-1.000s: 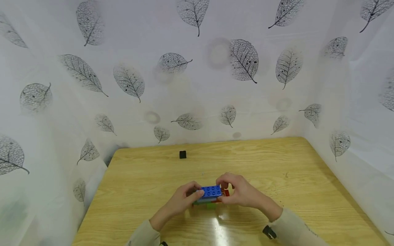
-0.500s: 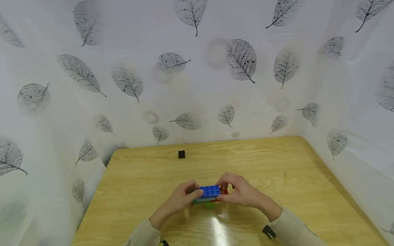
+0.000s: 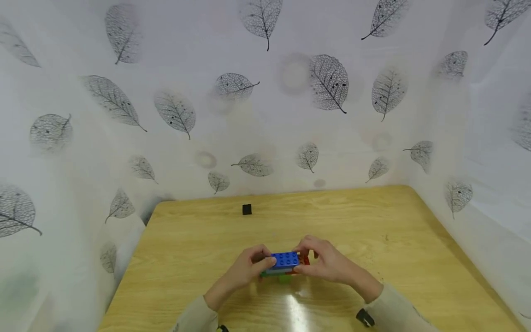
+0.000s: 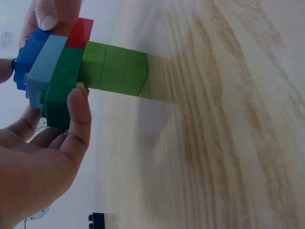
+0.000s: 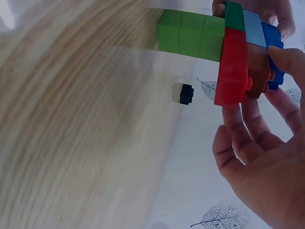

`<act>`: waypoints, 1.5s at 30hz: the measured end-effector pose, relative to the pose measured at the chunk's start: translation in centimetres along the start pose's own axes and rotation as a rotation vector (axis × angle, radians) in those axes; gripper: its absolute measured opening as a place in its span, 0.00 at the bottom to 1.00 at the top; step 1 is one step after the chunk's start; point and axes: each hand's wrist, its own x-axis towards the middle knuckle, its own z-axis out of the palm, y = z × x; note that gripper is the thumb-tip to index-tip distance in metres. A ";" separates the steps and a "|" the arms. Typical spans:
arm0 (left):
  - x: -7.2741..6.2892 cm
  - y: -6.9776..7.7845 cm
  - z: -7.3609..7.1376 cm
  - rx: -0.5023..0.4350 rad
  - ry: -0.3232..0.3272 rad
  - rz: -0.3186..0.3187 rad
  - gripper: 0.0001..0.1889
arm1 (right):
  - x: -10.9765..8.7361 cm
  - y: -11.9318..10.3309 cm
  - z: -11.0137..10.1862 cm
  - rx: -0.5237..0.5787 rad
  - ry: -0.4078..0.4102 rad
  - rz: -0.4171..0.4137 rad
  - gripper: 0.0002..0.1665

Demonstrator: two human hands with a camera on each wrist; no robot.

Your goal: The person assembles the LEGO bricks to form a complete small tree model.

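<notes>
A blue brick with studs on top crowns a stack of toy bricks on the table. My left hand pinches its left end between thumb and fingers. At the other end, the thumb and index finger of my right hand pinch the same brick. Beneath it lie a light blue brick and a brown brick, side by side. Below those, a dark green brick and a red brick rest on a light green column. Other left fingers curl near the dark green brick.
A small black brick stands near the back edge of the wooden table. White curtains printed with leaves hang behind the table and along both sides.
</notes>
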 end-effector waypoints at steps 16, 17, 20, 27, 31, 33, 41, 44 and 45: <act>0.2 0.4 0.0 0.010 -0.051 -0.004 0.13 | 0.1 0.0 1.4 0.100 -0.026 0.044 0.22; 0.2 0.4 -0.1 0.024 -0.054 0.001 0.13 | 0.1 0.0 1.5 0.100 -0.020 0.043 0.22; 0.2 0.3 -0.6 0.094 -0.053 0.013 0.15 | 0.1 0.0 1.5 0.087 -0.010 0.045 0.22; 1.1 -0.7 -2.3 0.239 0.065 0.018 0.21 | 0.2 -0.1 1.4 0.077 -0.010 0.070 0.23; 2.0 -1.9 -3.2 0.301 0.215 0.013 0.19 | 0.3 -0.2 1.3 0.079 -0.025 0.081 0.23; 2.4 -2.6 -3.6 0.312 0.280 0.012 0.19 | 0.4 -0.1 1.3 0.083 -0.036 0.087 0.23; 3.7 -4.0 -5.0 0.286 0.429 0.018 0.18 | 0.6 -0.2 1.4 0.092 -0.061 0.117 0.23; 4.2 -4.3 -5.5 0.279 0.474 0.028 0.18 | 0.6 -0.3 1.4 0.098 -0.070 0.134 0.23; 4.4 -4.4 -5.7 0.279 0.486 0.025 0.18 | 0.6 -0.3 1.4 0.101 -0.071 0.140 0.23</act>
